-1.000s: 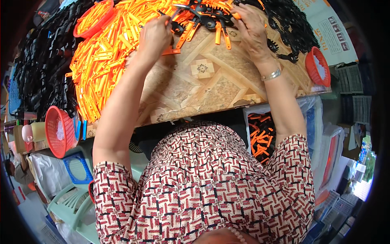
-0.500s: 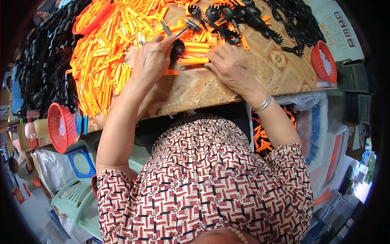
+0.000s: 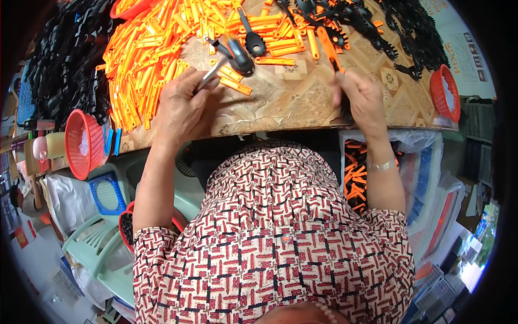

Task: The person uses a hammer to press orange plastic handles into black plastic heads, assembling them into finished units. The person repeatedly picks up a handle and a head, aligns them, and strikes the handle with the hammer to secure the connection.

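My left hand [image 3: 183, 100] is closed round the metal shaft of a small hammer [image 3: 212, 75], whose dark, blurred head is raised over the near part of the table beside the orange pile. In my right hand [image 3: 362, 100], near the front edge, is an orange-handled utensil [image 3: 327, 44]. Its handle points away from me; a dark part shows below the fingers at the edge, mostly hidden. Ahead lie loose orange handles [image 3: 276, 61] and a black slotted spoon [image 3: 254, 44].
A large heap of orange handles [image 3: 137, 70] covers the left of the table [image 3: 275, 102]. Black utensil heads [image 3: 372, 35] lie at the far right. Red baskets stand left [image 3: 85, 143] and right [image 3: 447, 94]. Below the edge, a lined box [image 3: 355, 173] holds orange-handled pieces.
My left hand has drawn back toward me with the hammer. My right hand has left the orange row and moved right to the table edge, now gripping an orange-handled utensil.
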Action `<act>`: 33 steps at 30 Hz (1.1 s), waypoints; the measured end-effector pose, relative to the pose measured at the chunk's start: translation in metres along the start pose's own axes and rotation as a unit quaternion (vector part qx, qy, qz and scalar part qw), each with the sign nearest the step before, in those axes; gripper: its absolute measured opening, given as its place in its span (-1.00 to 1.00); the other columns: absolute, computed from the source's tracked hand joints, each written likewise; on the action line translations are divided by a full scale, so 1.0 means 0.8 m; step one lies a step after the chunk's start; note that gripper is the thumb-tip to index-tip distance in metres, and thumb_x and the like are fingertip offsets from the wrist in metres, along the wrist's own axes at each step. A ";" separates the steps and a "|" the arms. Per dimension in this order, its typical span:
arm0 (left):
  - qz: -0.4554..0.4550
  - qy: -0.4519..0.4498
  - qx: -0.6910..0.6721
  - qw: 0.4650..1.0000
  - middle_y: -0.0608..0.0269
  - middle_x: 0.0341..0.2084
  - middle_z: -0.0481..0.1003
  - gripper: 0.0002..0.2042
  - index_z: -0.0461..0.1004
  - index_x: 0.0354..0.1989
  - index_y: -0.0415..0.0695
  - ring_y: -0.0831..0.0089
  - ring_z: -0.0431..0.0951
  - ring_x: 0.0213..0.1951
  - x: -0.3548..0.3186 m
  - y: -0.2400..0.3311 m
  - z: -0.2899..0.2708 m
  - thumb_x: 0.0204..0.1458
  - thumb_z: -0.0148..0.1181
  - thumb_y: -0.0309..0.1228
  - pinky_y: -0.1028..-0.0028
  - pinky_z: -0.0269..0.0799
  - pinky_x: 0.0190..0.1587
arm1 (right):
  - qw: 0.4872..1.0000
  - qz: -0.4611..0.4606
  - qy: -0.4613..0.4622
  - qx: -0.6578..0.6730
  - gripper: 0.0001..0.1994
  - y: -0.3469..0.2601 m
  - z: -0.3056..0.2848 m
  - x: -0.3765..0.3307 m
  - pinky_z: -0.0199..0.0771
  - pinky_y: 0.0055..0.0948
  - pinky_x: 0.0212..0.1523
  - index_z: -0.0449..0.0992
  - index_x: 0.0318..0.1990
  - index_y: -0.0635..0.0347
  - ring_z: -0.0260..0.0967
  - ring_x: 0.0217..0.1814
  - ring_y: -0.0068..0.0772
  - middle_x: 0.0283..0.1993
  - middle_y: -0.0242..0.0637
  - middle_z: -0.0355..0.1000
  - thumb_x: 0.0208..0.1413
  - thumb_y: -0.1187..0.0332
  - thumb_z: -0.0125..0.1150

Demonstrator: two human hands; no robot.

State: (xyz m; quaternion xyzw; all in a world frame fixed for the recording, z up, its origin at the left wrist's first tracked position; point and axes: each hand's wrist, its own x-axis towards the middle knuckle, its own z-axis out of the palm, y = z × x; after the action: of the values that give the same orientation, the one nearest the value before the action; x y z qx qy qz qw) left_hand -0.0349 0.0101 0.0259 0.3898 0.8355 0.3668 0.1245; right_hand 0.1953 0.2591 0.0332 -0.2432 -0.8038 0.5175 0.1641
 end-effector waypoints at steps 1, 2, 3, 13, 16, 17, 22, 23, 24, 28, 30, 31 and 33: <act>0.040 -0.002 0.026 0.999 0.33 -0.41 0.45 -0.80 0.65 -0.11 -0.14 0.51 0.47 -0.36 -0.005 -0.001 0.001 0.11 0.33 -0.39 0.51 0.37 -0.29 | 0.990 0.072 -0.052 0.106 -0.72 -0.006 0.003 -0.015 0.39 -0.53 -0.52 0.58 -0.29 0.32 0.39 -0.62 -0.55 -0.61 -0.33 0.46 0.37 0.29 0.08; 0.081 -0.005 0.053 0.995 0.28 -0.34 0.49 -0.79 0.65 -0.10 -0.14 0.46 0.51 -0.32 -0.009 -0.003 0.002 0.11 0.33 -0.40 0.48 0.40 -0.25 | 0.962 0.143 -0.103 0.210 -0.70 -0.010 0.007 -0.030 0.42 -0.54 -0.50 0.58 -0.30 0.34 0.39 -0.61 -0.56 -0.60 -0.34 0.46 0.37 0.28 0.08; 0.099 -0.021 0.042 0.994 0.19 -0.19 0.47 -0.77 0.65 -0.08 -0.11 0.29 0.53 -0.18 -0.010 -0.001 0.002 0.08 0.33 -0.41 0.38 0.46 -0.13 | 0.933 0.196 -0.142 0.266 -0.70 -0.013 0.013 -0.043 0.46 -0.54 -0.47 0.58 -0.28 0.36 0.41 -0.59 -0.55 -0.58 -0.32 0.47 0.37 0.28 0.08; 0.215 -0.016 0.130 0.968 0.20 -0.33 0.51 -0.90 0.57 -0.22 -0.22 0.22 0.49 -0.29 0.003 0.003 0.029 0.12 0.26 -0.49 0.41 0.43 -0.23 | 0.863 0.286 -0.158 0.386 -0.76 0.027 0.070 -0.095 0.56 -0.51 -0.43 0.54 -0.15 0.41 0.52 -0.51 -0.45 -0.48 -0.19 0.54 0.33 0.33 0.11; 0.155 -0.103 0.002 0.982 0.14 -0.39 0.51 -0.91 0.53 -0.21 -0.24 0.28 0.53 -0.39 -0.003 0.027 0.029 0.14 0.22 -0.52 0.44 0.41 -0.29 | 0.893 0.263 -0.141 0.337 -0.77 0.029 0.073 -0.095 0.55 -0.53 -0.43 0.54 -0.18 0.40 0.52 -0.51 -0.47 -0.48 -0.20 0.55 0.32 0.35 0.12; 0.133 -0.147 -0.052 0.979 0.12 -0.40 0.51 -0.91 0.53 -0.21 -0.24 0.29 0.54 -0.39 -0.005 0.040 0.030 0.14 0.22 -0.53 0.44 0.41 -0.30 | 0.896 0.262 -0.135 0.333 -0.78 0.030 0.074 -0.096 0.55 -0.54 -0.43 0.54 -0.17 0.40 0.52 -0.50 -0.47 -0.48 -0.21 0.55 0.33 0.35 0.11; 0.231 -0.242 -0.009 0.942 0.03 -0.42 0.51 -0.87 0.52 -0.21 -0.28 0.11 0.54 -0.34 0.010 0.066 0.049 0.13 0.19 -0.48 0.33 0.44 -0.24 | 0.911 0.248 -0.131 0.301 -0.76 0.031 0.077 -0.094 0.56 -0.56 -0.41 0.53 -0.15 0.45 0.53 -0.49 -0.49 -0.46 -0.20 0.56 0.34 0.36 0.11; 0.241 -0.243 0.004 0.939 0.02 -0.41 0.51 -0.86 0.52 -0.22 -0.28 0.07 0.54 -0.32 0.014 0.068 0.054 0.14 0.19 -0.46 0.30 0.44 -0.23 | 0.916 0.244 -0.136 0.287 -0.75 0.030 0.077 -0.094 0.53 -0.57 -0.44 0.54 -0.14 0.45 0.52 -0.51 -0.50 -0.46 -0.21 0.56 0.35 0.35 0.10; 0.254 -0.245 0.018 0.936 0.00 -0.40 0.52 -0.85 0.52 -0.22 -0.28 0.04 0.55 -0.30 0.018 0.069 0.060 0.14 0.18 -0.44 0.26 0.45 -0.21 | 0.918 0.239 -0.136 0.285 -0.75 0.030 0.077 -0.094 0.51 -0.56 -0.46 0.54 -0.17 0.43 0.51 -0.52 -0.50 -0.46 -0.20 0.57 0.34 0.34 0.10; 0.291 -0.244 0.049 0.924 -0.04 -0.35 0.53 -0.83 0.52 -0.23 -0.29 -0.04 0.56 -0.24 0.030 0.069 0.074 0.14 0.18 -0.41 0.17 0.45 -0.18 | 0.923 0.228 -0.137 0.277 -0.74 0.032 0.075 -0.093 0.46 -0.55 -0.52 0.57 -0.21 0.39 0.51 -0.55 -0.49 -0.46 -0.18 0.57 0.33 0.31 0.11; 0.299 -0.249 0.068 0.919 -0.04 -0.34 0.52 -0.83 0.52 -0.23 -0.29 -0.05 0.56 -0.23 0.033 0.071 0.076 0.14 0.19 -0.42 0.16 0.45 -0.18 | 0.924 0.228 -0.141 0.274 -0.73 0.033 0.074 -0.093 0.45 -0.55 -0.53 0.57 -0.20 0.38 0.51 -0.55 -0.49 -0.46 -0.17 0.58 0.33 0.30 0.10; 0.300 -0.256 0.085 0.915 -0.04 -0.33 0.52 -0.83 0.52 -0.23 -0.29 -0.05 0.56 -0.23 0.035 0.074 0.075 0.13 0.20 -0.42 0.15 0.45 -0.18 | 0.924 0.227 -0.144 0.272 -0.73 0.033 0.073 -0.093 0.45 -0.55 -0.53 0.57 -0.19 0.38 0.51 -0.55 -0.49 -0.45 -0.17 0.58 0.33 0.30 0.10; 0.299 -0.263 0.099 0.912 -0.04 -0.33 0.51 -0.84 0.52 -0.23 -0.29 -0.05 0.55 -0.23 0.038 0.077 0.076 0.12 0.21 -0.43 0.14 0.45 -0.19 | 0.922 0.229 -0.150 0.273 -0.73 0.034 0.072 -0.092 0.46 -0.56 -0.53 0.57 -0.18 0.38 0.51 -0.56 -0.49 -0.45 -0.17 0.58 0.33 0.30 0.09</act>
State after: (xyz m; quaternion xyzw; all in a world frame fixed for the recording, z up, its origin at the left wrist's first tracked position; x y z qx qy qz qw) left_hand 0.0093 0.0903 0.0292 0.7141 0.6489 0.1863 0.1852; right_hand 0.2323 0.1843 -0.0164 -0.2856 -0.5688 0.7710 -0.0208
